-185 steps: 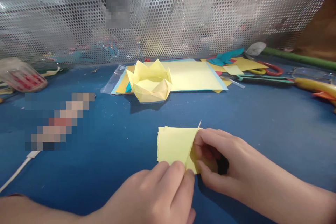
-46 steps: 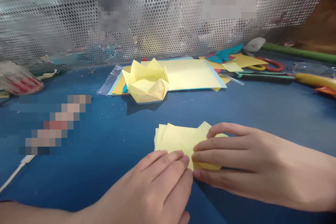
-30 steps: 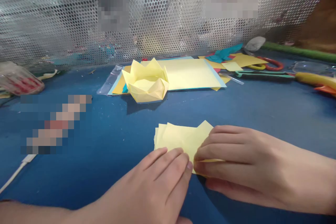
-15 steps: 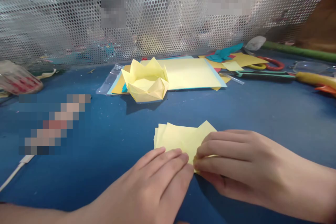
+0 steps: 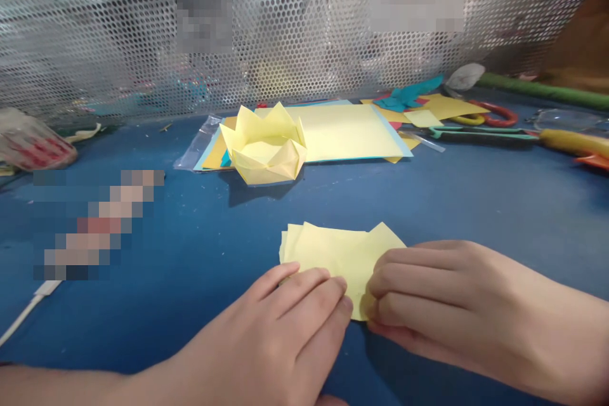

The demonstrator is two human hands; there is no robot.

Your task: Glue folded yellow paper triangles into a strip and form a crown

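A folded piece of pale yellow paper lies on the blue table, with several layers showing at its left edge. Across its near left part rests my left hand, closed, its bent fingers together and holding the paper against the table; the thumb is mostly hidden. At the right end, my right hand is closed with the fingertips pinching the near right edge of the paper. Beyond them stands a yellow paper bowl with pointed petals around its rim.
Yellow and blue paper sheets lie behind the bowl. To their right are a teal paper shape, red-and-yellow handles and a dark tool with teal edges. A jar and a white cable are at left. Perforated metal borders the back.
My right hand has shifted slightly right and nearer along the paper's edge, and more of the paper's right part shows. My left hand has barely moved.
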